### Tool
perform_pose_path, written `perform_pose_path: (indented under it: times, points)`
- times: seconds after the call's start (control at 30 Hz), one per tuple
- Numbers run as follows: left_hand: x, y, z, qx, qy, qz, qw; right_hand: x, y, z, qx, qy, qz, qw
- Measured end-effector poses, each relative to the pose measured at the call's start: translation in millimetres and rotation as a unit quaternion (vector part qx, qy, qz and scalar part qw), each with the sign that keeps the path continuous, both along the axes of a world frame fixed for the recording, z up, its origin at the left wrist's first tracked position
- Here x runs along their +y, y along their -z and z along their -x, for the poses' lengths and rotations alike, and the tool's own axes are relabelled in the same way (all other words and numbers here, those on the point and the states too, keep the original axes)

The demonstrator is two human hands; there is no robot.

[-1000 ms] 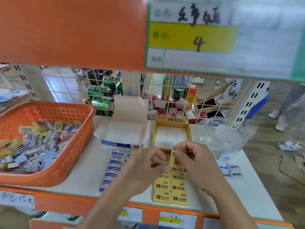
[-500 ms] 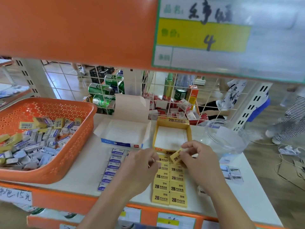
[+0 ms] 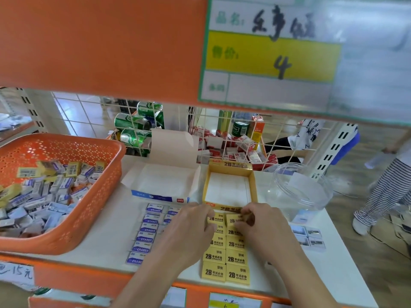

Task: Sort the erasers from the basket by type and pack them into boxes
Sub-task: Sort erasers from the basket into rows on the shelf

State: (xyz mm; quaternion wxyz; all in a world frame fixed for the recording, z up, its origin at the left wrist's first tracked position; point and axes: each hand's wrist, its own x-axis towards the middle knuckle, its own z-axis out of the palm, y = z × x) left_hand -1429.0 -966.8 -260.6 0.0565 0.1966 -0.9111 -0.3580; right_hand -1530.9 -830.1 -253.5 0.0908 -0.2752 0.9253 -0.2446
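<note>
Yellow erasers (image 3: 225, 256) lay in two columns on the shelf (image 3: 106, 245), just in front of the open yellow box (image 3: 229, 188). I saw the right hand (image 3: 264, 230) pinching the top eraser (image 3: 232, 220) of the right column with curled fingers. The left hand (image 3: 189, 230) rested beside it at the left column; I could not tell whether it gripped anything. Mixed erasers (image 3: 44, 192) lay in the orange basket (image 3: 97, 192) at the left.

Mixed erasers (image 3: 44, 192) are being held loose in the orange basket (image 3: 100, 192). Yellow 2B erasers (image 3: 224, 256) are being laid flat in two columns before the open yellow box (image 3: 231, 165), and blue erasers (image 3: 145, 240) before the open blue box (image 3: 155, 196).
</note>
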Motion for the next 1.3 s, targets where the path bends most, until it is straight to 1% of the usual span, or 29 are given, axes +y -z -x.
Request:
perform_pose_path:
  times: [0.27,0.4,0.5,0.63,0.8,0.87,0.9,0.97,1.03,1.1,1.2,1.23,1.3]
  points:
    - [-10,-4,2,0.032,0.002,0.043,0.999,-3,-4,-3,0.02,0.025,-0.037,0.999]
    - [-20,-16,-4,0.049,-0.017,0.088,0.995,-12,-16,-9,0.063,0.022,-0.042,0.997]
    - [-34,-28,-14,0.082,-0.046,0.127,0.987,-36,-25,-19,0.088,-0.04,-0.02,0.995]
    - [-68,-46,-46,0.079,-0.076,0.207,0.972,-86,-34,-40,0.091,-0.138,-0.01,0.986]
    - [-120,-62,-96,0.069,-0.133,0.208,0.966,-148,-55,-69,0.09,-0.236,0.049,0.966]
    - [-150,-65,-117,0.029,-0.17,0.211,0.962,-177,-63,-82,0.09,-0.268,0.069,0.957]
    - [-167,-65,-125,-0.01,-0.188,0.213,0.959,-192,-65,-87,0.098,-0.284,0.074,0.951]
    - [-200,-63,-135,-0.111,-0.209,0.225,0.945,-224,-62,-95,0.11,-0.313,0.054,0.942]
    - [-228,-58,-137,-0.203,-0.201,0.233,0.93,-257,-54,-99,0.112,-0.33,0.002,0.938]
    - [-249,-51,-133,-0.258,-0.177,0.229,0.922,-286,-46,-103,0.115,-0.342,-0.075,0.93]
    - [-264,-46,-122,-0.296,-0.139,0.218,0.919,-318,-41,-108,0.114,-0.358,-0.223,0.899]
    - [-265,-46,-120,-0.312,-0.121,0.22,0.917,-325,-40,-109,0.112,-0.363,-0.255,0.889]
    - [-262,-49,-118,-0.324,-0.095,0.228,0.913,-336,-36,-110,0.108,-0.374,-0.281,0.877]
